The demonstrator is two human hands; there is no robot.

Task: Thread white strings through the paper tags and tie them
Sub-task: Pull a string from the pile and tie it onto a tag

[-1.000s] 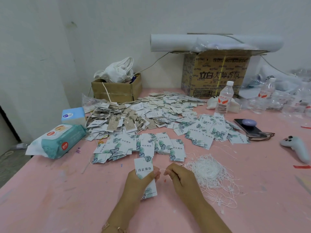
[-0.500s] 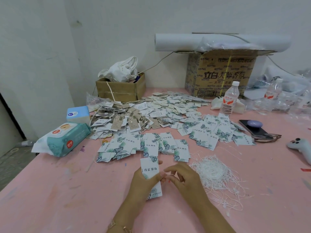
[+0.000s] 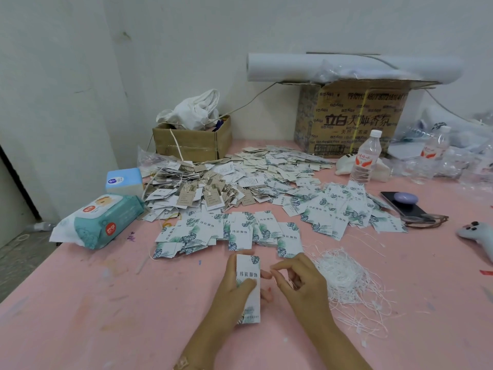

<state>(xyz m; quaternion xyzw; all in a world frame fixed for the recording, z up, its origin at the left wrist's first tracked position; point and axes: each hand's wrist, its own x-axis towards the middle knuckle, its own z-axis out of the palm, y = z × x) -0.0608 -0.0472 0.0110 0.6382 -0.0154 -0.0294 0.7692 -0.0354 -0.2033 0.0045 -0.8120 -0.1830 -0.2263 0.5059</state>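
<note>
My left hand (image 3: 231, 297) grips a white paper tag (image 3: 248, 284) with green leaf print, held upright above the pink table. My right hand (image 3: 301, 285) hovers just right of the tag with thumb and forefinger pinched together; a string between them is too thin to make out. A tangle of white strings (image 3: 344, 279) lies to the right of that hand. Loose leaf-print tags (image 3: 234, 231) spread in a row just beyond my hands, with more tags (image 3: 336, 212) at the right. A heap of strung brown and white tags (image 3: 202, 190) lies farther back.
A wet-wipe pack (image 3: 98, 222) and a blue box (image 3: 124, 180) sit at the left edge. Two cardboard boxes (image 3: 192, 142) (image 3: 352, 118) stand against the wall. A water bottle (image 3: 366, 158), a phone (image 3: 402, 204), glasses (image 3: 426, 220) and a grey controller (image 3: 477, 236) lie at the right.
My right hand has drawn slightly away from the tag, its fingers lifting into a pinch. The left hand has turned the tag more upright. The view has shifted a little.
</note>
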